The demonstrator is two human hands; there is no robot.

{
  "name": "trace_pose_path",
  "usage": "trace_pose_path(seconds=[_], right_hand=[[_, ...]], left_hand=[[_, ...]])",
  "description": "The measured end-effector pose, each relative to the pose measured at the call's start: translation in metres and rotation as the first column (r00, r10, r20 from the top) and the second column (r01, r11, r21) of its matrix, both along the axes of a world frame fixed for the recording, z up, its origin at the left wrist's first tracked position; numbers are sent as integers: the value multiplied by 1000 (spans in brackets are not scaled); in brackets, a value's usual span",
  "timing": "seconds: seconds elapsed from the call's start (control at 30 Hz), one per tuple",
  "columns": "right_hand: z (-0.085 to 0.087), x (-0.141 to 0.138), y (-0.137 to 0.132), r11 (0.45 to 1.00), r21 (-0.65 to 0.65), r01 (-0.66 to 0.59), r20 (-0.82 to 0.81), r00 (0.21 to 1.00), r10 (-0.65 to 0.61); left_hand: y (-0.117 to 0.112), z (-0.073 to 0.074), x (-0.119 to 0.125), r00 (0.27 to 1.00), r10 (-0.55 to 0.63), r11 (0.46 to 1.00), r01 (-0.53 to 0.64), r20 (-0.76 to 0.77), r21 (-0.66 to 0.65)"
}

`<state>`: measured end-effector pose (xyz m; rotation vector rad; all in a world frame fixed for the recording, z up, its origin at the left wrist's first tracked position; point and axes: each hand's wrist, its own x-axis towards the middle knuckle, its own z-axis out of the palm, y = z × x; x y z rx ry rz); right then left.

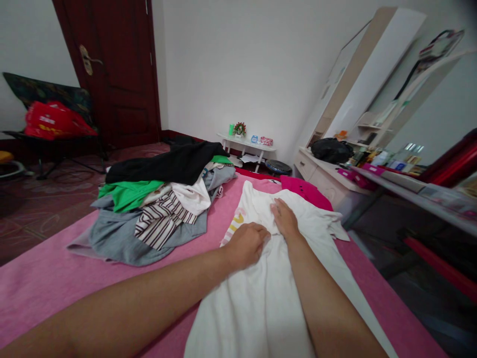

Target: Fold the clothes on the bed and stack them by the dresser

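Observation:
A white garment (pixel 261 298) lies spread lengthwise on the pink bed cover (pixel 55 283), with a coloured print showing at its left edge. My left hand (pixel 246 244) rests on its middle with fingers curled down into the cloth, pinching a fold. My right hand (pixel 285 219) lies flat on the garment just beyond, fingers stretched out together and pressing the fabric. A bright pink garment (pixel 305 191) lies at the far end of the white one.
A heap of clothes (pixel 156 209) sits on the bed's left: black, green, striped, white and grey pieces. A low white table (pixel 246 144) stands by the far wall, a dresser (pixel 324 174) with a black bag at right, and a chair with a red bag (pixel 52 122) by the door.

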<state>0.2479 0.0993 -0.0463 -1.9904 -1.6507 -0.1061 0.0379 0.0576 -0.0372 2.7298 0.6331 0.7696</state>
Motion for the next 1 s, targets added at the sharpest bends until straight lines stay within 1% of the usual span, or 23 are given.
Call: trace_pose_path(seconds=[0.07,0.1,0.17,0.23,0.3,0.47,0.53,0.6,0.63,0.67,0.7,0.73,0.8,0.83,0.9,1.0], right_hand=[[0,5,1,994,90,54,-38,998,-51],[0,7,1,991,107,79,-53,996,-74],[1,9,1,991,80,109,-74,992,-103],[1,9,1,993,30,111,-74,991,-108],[1,8,2,992,4,125,-59,990,-125],[5,9,-1,964,75,253,-28,967,-252],[8,8,-3,961,153,228,-44,974,-224],[10,4,-3,962,249,109,-25,994,-106],[10,2,-3,966,257,25,12,1000,-29],[10,-1,-2,976,211,-54,53,998,44],[8,-4,-2,988,111,-109,85,991,100],[7,-7,-1,990,-22,-139,100,985,140],[3,-10,0,954,-270,-132,98,982,163],[1,-12,1,932,-344,-112,94,984,153],[0,-13,2,914,-398,-80,107,985,133],[2,-14,2,907,-418,-43,131,986,107]], left_hand=[[2,1,0,1000,27,999,-26,17,-26],[4,1,0,999,46,998,-45,28,-38],[8,2,2,995,94,994,-91,42,-59],[13,2,4,990,135,989,-132,38,-71],[16,1,5,989,146,988,-144,15,-63],[11,-1,5,989,143,990,-142,-42,28],[8,-2,4,986,158,987,-156,-51,41],[7,-2,4,984,171,985,-169,-54,45],[7,-2,4,983,174,984,-172,-53,46],[6,-2,4,983,174,984,-172,-54,46],[6,-2,3,984,170,985,-168,-58,47],[5,-1,3,984,164,986,-161,-64,48],[4,1,3,986,149,988,-145,-79,62],[4,1,3,986,144,988,-138,-84,71],[3,2,4,986,138,988,-131,-88,87],[4,2,4,988,134,988,-127,-77,92]])
